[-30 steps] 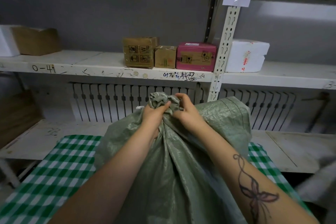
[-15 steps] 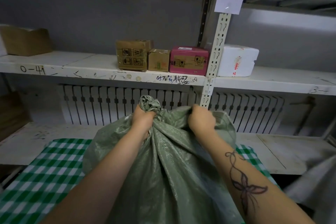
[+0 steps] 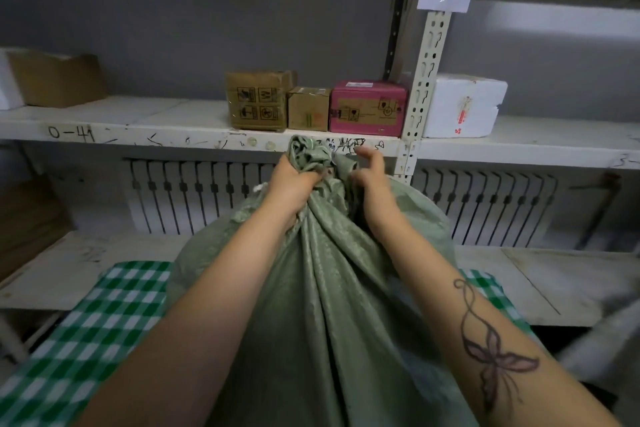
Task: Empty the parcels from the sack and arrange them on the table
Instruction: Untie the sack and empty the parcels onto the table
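Observation:
A bulging green woven sack stands on the table, which is covered by a green-and-white checked cloth. Its mouth is twisted into a bunched neck at the top. My left hand grips that neck from the left. My right hand is against the right side of the neck, its fingers loosely spread and lifted off the cloth. The parcels inside the sack are hidden.
Behind the table is a white metal rack. Its middle shelf holds a brown box, a small brown box, a pink box, a white foam box and another carton far left. A radiator lies behind the lower shelf.
My right hand let go of the sack's right shoulder and came back to the neck with its fingers spread. My left hand has kept its grip on the neck.

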